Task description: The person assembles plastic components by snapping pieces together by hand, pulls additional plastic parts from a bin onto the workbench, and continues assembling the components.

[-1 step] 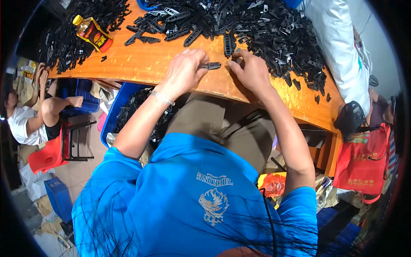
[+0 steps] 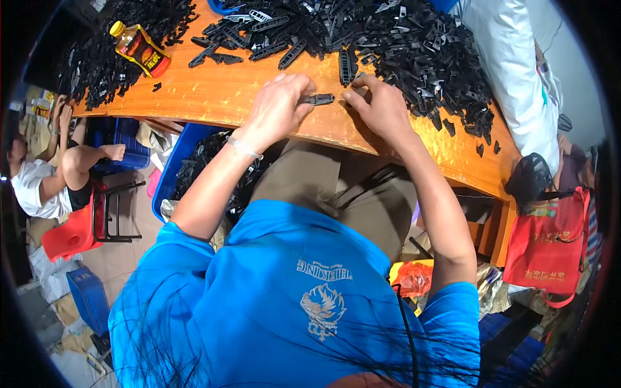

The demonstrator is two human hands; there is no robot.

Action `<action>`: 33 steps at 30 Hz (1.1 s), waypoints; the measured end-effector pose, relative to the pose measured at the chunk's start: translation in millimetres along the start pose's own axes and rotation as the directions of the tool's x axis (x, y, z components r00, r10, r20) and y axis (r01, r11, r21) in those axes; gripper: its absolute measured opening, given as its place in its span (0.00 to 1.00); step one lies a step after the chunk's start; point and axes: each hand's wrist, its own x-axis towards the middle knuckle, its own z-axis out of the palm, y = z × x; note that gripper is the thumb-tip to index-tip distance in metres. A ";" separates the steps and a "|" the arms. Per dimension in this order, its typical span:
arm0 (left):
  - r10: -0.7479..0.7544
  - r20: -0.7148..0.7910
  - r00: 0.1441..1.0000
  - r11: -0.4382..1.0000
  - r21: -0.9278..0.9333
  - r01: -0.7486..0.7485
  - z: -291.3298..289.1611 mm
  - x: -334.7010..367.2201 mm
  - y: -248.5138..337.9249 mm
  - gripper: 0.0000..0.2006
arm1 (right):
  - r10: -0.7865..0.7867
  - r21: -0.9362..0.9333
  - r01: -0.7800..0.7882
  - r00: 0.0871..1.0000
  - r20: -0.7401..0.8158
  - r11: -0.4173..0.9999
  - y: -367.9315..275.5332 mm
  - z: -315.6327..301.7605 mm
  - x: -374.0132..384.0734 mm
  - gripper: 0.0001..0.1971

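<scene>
My left hand (image 2: 283, 103) is closed on a black plastic clip-like part (image 2: 319, 99), whose end sticks out past the fingertips toward the right. To its right, my right hand (image 2: 381, 107) rests low over the wooden table, thumb and forefinger bent toward each other. Something dark lies between those fingers, too hidden to name. Just beyond the right fingertips lies a long black slotted plastic strip (image 2: 347, 67). A large heap of small black plastic parts (image 2: 420, 58) spreads behind and to the right of that hand.
The orange wooden table (image 2: 213, 90) has another black heap (image 2: 103, 71) and a yellow-capped bottle (image 2: 141, 52) at left. A blue bin (image 2: 169, 171) of black parts sits below the edge. A white sack (image 2: 511, 71) stands right; a person (image 2: 48, 187) sits far left.
</scene>
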 end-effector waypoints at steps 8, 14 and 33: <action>0.008 -0.109 0.994 1.000 -0.014 -0.010 -1.8 -14.8 -15.0 0.12 | -0.329 -0.071 0.328 0.944 0.001 0.942 7.7 -14.0 -6.1 0.10; 0.018 -0.113 0.993 0.999 -0.034 -0.022 -0.3 -13.3 -13.6 0.11 | -0.440 -0.045 0.443 0.896 0.057 0.896 1.8 -2.8 -4.1 0.09; -0.020 -0.141 0.990 0.994 -0.107 0.004 10.2 -9.9 -20.7 0.08 | -0.511 0.037 0.513 0.858 -0.060 0.857 -22.7 30.5 11.5 0.10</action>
